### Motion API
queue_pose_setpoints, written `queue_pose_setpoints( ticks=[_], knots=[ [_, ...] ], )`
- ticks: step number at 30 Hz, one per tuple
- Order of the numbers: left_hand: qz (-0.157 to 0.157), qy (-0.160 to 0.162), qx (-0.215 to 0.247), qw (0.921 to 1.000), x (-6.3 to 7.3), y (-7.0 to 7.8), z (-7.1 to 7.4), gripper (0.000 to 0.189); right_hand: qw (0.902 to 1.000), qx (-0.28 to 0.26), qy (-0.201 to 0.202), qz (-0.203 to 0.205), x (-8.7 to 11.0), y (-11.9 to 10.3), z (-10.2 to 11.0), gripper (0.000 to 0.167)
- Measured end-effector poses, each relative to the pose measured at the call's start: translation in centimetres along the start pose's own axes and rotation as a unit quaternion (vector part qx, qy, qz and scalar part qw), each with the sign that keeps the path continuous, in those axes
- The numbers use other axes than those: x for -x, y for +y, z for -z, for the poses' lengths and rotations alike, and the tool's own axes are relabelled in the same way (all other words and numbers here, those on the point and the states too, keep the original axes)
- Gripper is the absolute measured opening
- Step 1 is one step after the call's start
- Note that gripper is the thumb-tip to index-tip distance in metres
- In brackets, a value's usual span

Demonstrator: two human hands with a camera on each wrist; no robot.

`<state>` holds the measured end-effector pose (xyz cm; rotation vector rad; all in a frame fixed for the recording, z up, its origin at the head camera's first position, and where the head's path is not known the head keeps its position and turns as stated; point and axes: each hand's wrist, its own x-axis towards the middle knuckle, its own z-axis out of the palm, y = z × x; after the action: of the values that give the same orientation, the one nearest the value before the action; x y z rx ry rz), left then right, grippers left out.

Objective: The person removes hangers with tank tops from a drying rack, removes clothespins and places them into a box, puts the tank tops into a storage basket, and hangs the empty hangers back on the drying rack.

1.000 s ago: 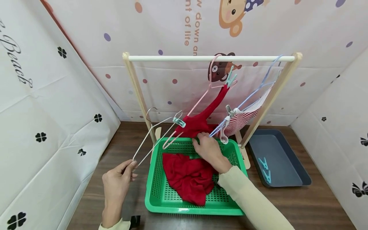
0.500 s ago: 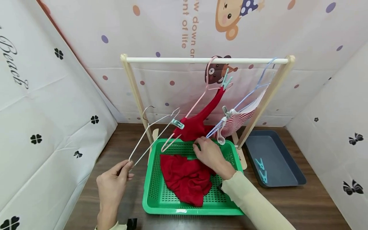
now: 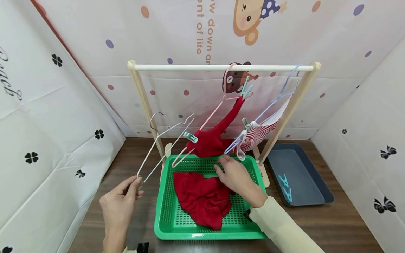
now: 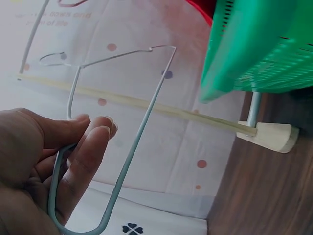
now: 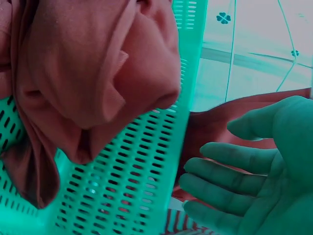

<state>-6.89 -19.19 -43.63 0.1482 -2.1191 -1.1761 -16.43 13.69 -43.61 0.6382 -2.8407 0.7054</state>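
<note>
My left hand (image 3: 119, 203) pinches the lower corner of a thin white clothes hanger (image 4: 129, 159), held tilted left of the basket with its metal hook pointing away. My right hand (image 3: 235, 174) is over the back of the green basket (image 3: 162, 214), just below a red garment (image 3: 210, 142) that hangs clipped to a pink hanger (image 3: 215, 111). In the right wrist view that hand's fingers (image 5: 230, 176) are spread and hold nothing. A second, crumpled red cloth (image 3: 202, 200) lies in the basket.
A wooden rack (image 3: 142, 96) with a white rail (image 3: 190, 67) stands behind the basket. From it hangs a blue hanger (image 3: 269, 105) with a red-and-white striped cloth (image 3: 261, 137). A dark grey tray (image 3: 311, 175) at right holds light-blue clothespins (image 3: 286, 188). Printed sheets surround the table.
My right hand has drawn slightly down from the hem of the hanging red garment, and its fingers have loosened. The left hand still pinches the white hanger. The head view has shifted a little.
</note>
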Motion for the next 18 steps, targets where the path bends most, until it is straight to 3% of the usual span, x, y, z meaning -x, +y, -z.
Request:
queue_pose_setpoints(
  ticks=[12, 18],
  knots=[
    [-0.026, 0.025, 0.01, 0.9993, -0.9, 1.7, 0.7, 0.01, 0.9982, 0.041, 0.04, 0.017, 3.0, 0.8, 3.1, 0.025],
    [-0.015, 0.034, 0.022, 0.9991, -1.2, 2.2, 1.0, 0.01, 0.9966, 0.055, 0.061, 0.006, 4.5, 2.0, 4.1, 0.025]
  ],
)
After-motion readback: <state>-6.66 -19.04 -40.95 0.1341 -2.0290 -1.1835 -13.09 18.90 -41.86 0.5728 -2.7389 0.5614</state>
